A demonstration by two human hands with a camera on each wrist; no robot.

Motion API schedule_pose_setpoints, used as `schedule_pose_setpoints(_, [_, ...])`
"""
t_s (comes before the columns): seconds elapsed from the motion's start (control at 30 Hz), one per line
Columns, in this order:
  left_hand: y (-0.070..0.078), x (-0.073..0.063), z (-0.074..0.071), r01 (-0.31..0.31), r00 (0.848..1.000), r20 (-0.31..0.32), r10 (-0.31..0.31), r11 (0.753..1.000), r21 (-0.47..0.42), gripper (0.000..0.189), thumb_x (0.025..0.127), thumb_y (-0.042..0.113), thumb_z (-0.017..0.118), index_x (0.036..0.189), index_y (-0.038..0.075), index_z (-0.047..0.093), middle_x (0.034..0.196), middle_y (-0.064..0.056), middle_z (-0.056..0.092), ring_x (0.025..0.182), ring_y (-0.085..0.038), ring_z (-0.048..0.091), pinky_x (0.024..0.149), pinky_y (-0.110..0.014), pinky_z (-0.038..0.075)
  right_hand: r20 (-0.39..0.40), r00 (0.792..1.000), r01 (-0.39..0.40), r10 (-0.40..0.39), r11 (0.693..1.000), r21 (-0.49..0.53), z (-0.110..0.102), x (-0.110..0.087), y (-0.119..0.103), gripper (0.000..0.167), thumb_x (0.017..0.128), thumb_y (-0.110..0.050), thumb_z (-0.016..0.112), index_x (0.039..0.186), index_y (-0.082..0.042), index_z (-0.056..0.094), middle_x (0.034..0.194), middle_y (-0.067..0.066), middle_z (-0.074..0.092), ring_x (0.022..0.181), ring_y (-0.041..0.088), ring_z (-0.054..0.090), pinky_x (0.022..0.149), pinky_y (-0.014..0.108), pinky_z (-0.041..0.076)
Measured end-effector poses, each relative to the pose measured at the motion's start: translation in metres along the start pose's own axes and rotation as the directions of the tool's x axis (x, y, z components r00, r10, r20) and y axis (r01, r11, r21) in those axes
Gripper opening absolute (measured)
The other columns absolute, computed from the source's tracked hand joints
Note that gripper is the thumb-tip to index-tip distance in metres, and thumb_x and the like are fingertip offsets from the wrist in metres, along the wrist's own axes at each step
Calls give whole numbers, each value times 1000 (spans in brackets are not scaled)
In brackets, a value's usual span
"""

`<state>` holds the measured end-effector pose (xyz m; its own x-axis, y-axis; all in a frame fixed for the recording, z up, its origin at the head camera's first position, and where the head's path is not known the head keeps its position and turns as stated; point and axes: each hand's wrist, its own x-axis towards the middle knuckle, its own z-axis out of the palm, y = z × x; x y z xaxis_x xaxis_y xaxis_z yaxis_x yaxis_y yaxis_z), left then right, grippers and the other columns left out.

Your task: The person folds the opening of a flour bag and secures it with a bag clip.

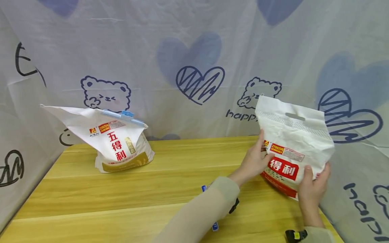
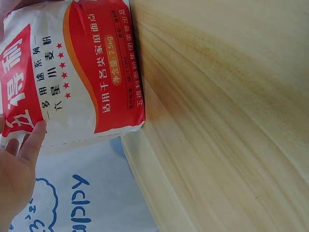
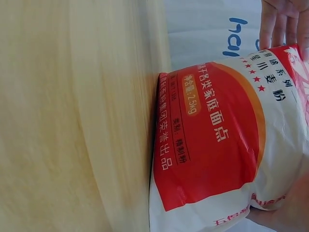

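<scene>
A white and red flour bag [image 1: 293, 135] with a cut-out carry handle along its top stands at the right of the table. My left hand [image 1: 254, 161] holds its left side, thumb on the front face and some fingers behind. The right hand [image 1: 313, 185] grips the opposite side, its thumb also on the front. In the right wrist view the red lower front of the flour bag [image 3: 207, 140] shows a 2.5kg mark, and the bag's bottom edge is right at the table surface.
Another flour bag [image 1: 121, 145], white and gold, stands at the left, its folded top held by a blue sealing clip [image 1: 127, 114]. A small item with blue ends [image 1: 215, 226] lies mostly hidden under my left forearm. Patterned cloth [image 1: 197, 50] hangs behind the wooden table [image 1: 121, 192].
</scene>
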<state>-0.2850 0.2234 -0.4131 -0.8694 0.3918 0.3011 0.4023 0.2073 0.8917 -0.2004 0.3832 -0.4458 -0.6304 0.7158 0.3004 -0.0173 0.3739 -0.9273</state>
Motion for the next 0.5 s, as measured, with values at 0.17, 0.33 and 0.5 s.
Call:
schedule_pose_setpoints(0.17, [-1, -1, -3, 9, 1000, -21, -9, 1000, -11, 93, 103, 18, 66, 167, 33, 1, 154, -2, 53, 128, -8, 60, 99, -22, 54, -12, 1000, 6, -5, 1000, 28, 3, 2, 1, 49, 110, -34, 39, 159, -28, 34, 144, 10, 51, 122, 16, 49, 109, 31, 43])
schedule_pose_setpoints(0.33, [-3, -3, -9, 21, 998, -51, -23, 999, -35, 94, 102, 14, 67, 167, 33, 1, 156, -4, 51, 129, -11, 60, 94, -18, 55, 10, 1000, 20, -21, 998, 64, 9, 6, 3, 48, 111, -33, 39, 158, -22, 39, 141, 8, 53, 120, 16, 50, 104, 26, 41])
schedule_pose_setpoints(0.5, [-7, -5, -19, 23, 996, -84, -25, 1000, -20, 93, 103, 13, 65, 168, 31, 0, 160, -4, 46, 131, -14, 60, 97, -19, 54, 70, 997, 36, -43, 994, 107, 18, 11, 5, 51, 111, -30, 39, 160, -16, 37, 142, 11, 52, 122, 15, 49, 105, 20, 37])
